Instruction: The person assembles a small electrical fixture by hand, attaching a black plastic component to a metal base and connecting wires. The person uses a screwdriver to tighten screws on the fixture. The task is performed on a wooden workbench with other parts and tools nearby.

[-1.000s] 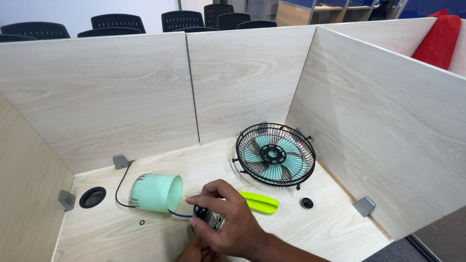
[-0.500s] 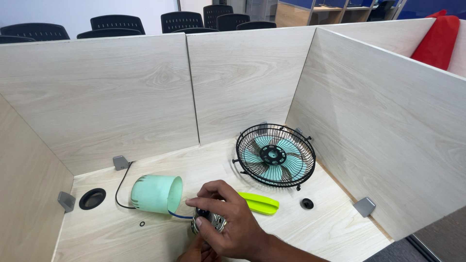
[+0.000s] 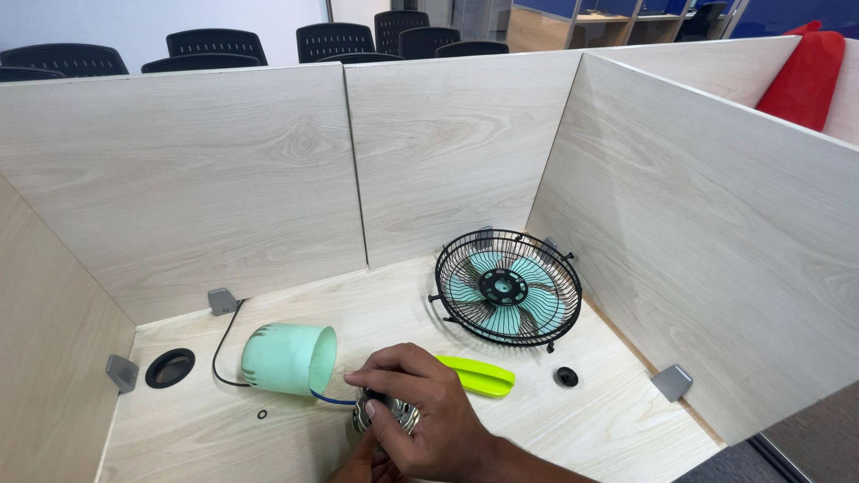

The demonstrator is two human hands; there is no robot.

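Two hands are seen low in the head view, over a pale wood-grain desk (image 3: 573,429) walled by three matching partition panels.

Right hand (image 3: 420,416): fingers curled together and clamped from above on a small round silver-and-black ribbed metal motor (image 3: 386,411), which sits on the desk near the front edge, just right of a mint-green plastic cylindrical housing (image 3: 288,358) lying on its side. Thumb and fingertips are pressed on the motor's top; most of the motor is covered by them.

Left hand (image 3: 362,461): only a sliver is shown beneath the right hand at the bottom edge. Whether it is open or closed cannot be told, nor whether the motor is touched by it.

A thin blue wire (image 3: 329,400) is run from the housing toward the motor; its end is hidden under the fingers. A black cord (image 3: 219,349) is led from the housing's far side up to a grey bracket (image 3: 222,300).

Counted: one black wire-cage fan head with teal blades (image 3: 506,288), tilted upright near the right panel; one lime-green flat plastic piece (image 3: 479,376), partly covered by the right hand; one small black round cap (image 3: 565,377); one tiny black ring (image 3: 261,414); one black-rimmed cable hole (image 3: 169,367); three clearly seen grey brackets. Dark chairs (image 3: 206,45) are lined up beyond the panels.
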